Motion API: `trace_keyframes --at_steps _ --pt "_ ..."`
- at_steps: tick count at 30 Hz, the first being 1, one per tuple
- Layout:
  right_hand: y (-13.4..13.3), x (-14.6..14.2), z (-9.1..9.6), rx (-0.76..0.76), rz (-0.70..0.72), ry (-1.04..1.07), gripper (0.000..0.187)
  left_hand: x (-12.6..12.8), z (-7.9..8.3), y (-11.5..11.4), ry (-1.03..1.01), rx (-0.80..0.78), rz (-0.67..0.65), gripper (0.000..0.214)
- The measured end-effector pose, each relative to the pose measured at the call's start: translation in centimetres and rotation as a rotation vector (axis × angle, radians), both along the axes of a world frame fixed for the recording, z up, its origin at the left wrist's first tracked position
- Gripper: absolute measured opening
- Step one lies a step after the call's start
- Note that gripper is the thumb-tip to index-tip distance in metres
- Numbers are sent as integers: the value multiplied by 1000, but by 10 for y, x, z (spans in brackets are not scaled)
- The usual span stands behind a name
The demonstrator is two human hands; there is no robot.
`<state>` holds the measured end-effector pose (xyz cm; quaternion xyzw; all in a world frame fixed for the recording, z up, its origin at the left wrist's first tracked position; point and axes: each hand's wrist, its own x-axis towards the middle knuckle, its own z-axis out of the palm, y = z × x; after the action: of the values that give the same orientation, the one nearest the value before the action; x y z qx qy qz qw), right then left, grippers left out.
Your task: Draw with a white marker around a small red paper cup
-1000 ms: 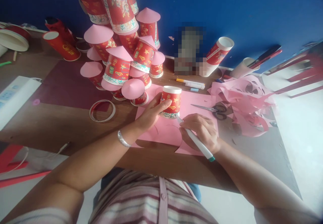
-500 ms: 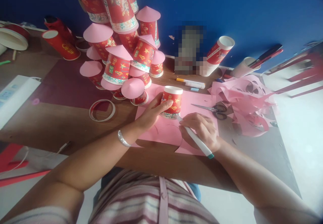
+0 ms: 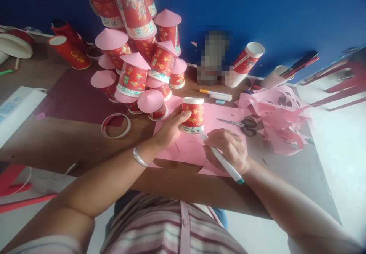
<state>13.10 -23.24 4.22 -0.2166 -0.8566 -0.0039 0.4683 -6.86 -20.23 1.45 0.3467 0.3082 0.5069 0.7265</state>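
My left hand grips a red patterned paper cup standing upside down on a pink paper sheet, fingers wrapped round its left side. My right hand is closed on a white pen with a teal end, its tip touching the paper at the cup's lower right rim. The sheet's near edge has rounded cut-outs. A silver bracelet is on my left wrist.
A stack of red cups with pink cone lids rises at the back. Scissors and pink paper scraps lie right of the sheet. Markers, a lying cup, a cut cup rim ring, a white power strip.
The cup has shifted slightly left and stands straighter under my left hand. My right hand and the pen have barely moved.
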Motion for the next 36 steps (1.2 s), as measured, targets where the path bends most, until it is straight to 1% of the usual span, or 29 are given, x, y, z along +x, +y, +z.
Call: trace_keyframes --at_steps 5,10,16,18,22,25,28,33,36 --pt "-1 -1 3 -16 38 13 25 -1 5 0 -72 -84 -26 41" --pt "-2 -2 3 -42 58 24 30 -1 8 -1 -86 -85 -56 38" --pt "-2 -3 4 -59 66 12 27 0 4 -2 -50 -29 -81 54" --pt "-3 -4 5 -64 84 11 27 0 3 -2 -32 -26 -90 56" --pt "-4 -4 6 -41 83 11 25 0 1 -1 -44 -49 -64 48" --pt "-3 -4 6 -13 53 17 21 0 -2 1 -56 -70 -29 42" --pt "-2 -2 4 -21 27 24 20 -1 -4 2 -58 -80 -13 39" --pt "0 0 1 -62 10 56 25 -3 0 0 -45 -45 -27 38" --pt "-1 0 1 -69 22 51 24 -3 3 -1 -53 -57 -35 40"
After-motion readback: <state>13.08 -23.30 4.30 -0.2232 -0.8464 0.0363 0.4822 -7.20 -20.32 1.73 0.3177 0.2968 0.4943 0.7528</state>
